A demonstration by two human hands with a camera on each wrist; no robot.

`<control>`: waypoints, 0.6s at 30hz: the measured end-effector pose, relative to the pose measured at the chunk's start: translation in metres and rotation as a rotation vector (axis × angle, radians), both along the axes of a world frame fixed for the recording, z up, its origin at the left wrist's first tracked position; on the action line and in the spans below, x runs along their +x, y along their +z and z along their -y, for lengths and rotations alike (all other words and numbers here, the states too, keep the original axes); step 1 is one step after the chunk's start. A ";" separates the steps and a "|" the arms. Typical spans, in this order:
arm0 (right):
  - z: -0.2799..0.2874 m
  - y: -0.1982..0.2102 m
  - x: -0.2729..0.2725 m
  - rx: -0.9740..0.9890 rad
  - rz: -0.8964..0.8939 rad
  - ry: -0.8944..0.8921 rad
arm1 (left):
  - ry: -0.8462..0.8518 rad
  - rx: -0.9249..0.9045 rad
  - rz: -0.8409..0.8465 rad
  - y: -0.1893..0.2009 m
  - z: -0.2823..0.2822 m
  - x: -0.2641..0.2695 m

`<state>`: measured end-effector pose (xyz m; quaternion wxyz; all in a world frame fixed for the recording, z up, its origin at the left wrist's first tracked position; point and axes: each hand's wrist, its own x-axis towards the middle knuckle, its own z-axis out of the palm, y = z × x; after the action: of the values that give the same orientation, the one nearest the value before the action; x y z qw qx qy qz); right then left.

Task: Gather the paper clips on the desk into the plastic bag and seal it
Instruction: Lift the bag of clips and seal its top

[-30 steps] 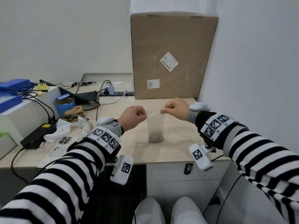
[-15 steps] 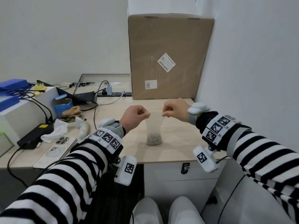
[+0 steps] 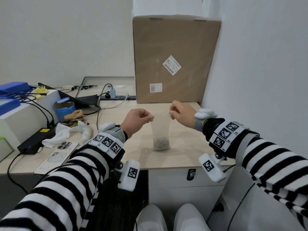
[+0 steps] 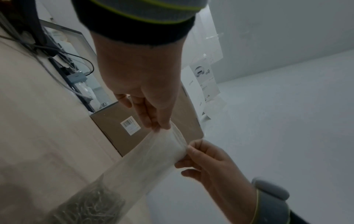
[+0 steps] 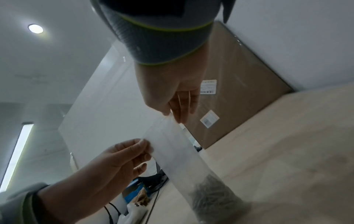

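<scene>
A clear plastic bag (image 3: 160, 129) hangs upright over the desk (image 3: 183, 157), its bottom touching or just above the wood. A heap of metal paper clips (image 3: 161, 144) fills its lower end, also seen in the wrist views as paper clips (image 4: 91, 207) and paper clips (image 5: 212, 195). My left hand (image 3: 150, 117) pinches the bag's top left corner between thumb and fingers. At the top right corner my right hand (image 3: 171, 112) pinches the rim likewise. The top edge (image 4: 178, 136) is stretched flat between the two hands. No loose clips show on the desk.
A tall cardboard box (image 3: 175, 59) stands behind the bag against the right wall. At the left lie a phone (image 3: 56, 155), a black power brick (image 3: 35, 142), white cloth (image 3: 58, 135), cables and a power strip (image 3: 116, 97). A drawer unit (image 3: 186, 184) sits under the desk.
The bag's top edge, slanted a second ago, is now level and taut between both hands. The hands stay at its corners and have barely shifted.
</scene>
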<state>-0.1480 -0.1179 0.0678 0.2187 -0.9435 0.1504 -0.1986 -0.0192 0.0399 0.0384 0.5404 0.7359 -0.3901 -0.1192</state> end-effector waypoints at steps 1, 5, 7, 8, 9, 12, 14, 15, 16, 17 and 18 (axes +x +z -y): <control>0.000 -0.005 0.001 0.074 0.045 -0.034 | -0.006 -0.017 -0.029 -0.001 0.000 -0.001; -0.004 -0.023 0.003 0.431 0.256 -0.111 | -0.007 -0.061 -0.111 -0.005 0.001 -0.003; -0.007 -0.028 0.002 0.550 0.322 -0.107 | 0.013 -0.087 -0.143 -0.007 0.001 -0.003; -0.008 -0.030 0.001 0.582 0.333 -0.102 | 0.023 -0.103 -0.161 -0.008 0.002 -0.002; -0.008 -0.031 0.001 0.604 0.335 -0.095 | 0.033 -0.120 -0.182 -0.009 0.002 -0.002; -0.009 -0.033 0.000 0.635 0.317 -0.094 | 0.042 -0.166 -0.244 -0.010 0.002 0.000; -0.009 -0.033 -0.001 0.645 0.303 -0.091 | 0.037 -0.178 -0.262 -0.009 0.003 0.000; -0.009 -0.033 -0.001 0.655 0.301 -0.088 | 0.033 -0.180 -0.265 -0.008 0.002 0.000; -0.009 -0.033 -0.001 0.672 0.302 -0.086 | 0.030 -0.179 -0.266 -0.008 0.002 0.000; -0.009 -0.033 -0.001 0.690 0.302 -0.087 | 0.030 -0.177 -0.268 -0.008 0.002 0.000; -0.010 -0.033 -0.001 0.705 0.303 -0.090 | 0.032 -0.173 -0.270 -0.008 0.001 -0.001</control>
<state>-0.1486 -0.1080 0.0352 0.5404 -0.7629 0.2165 -0.2814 -0.0199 0.0385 0.0304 0.6510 0.6702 -0.3107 -0.1745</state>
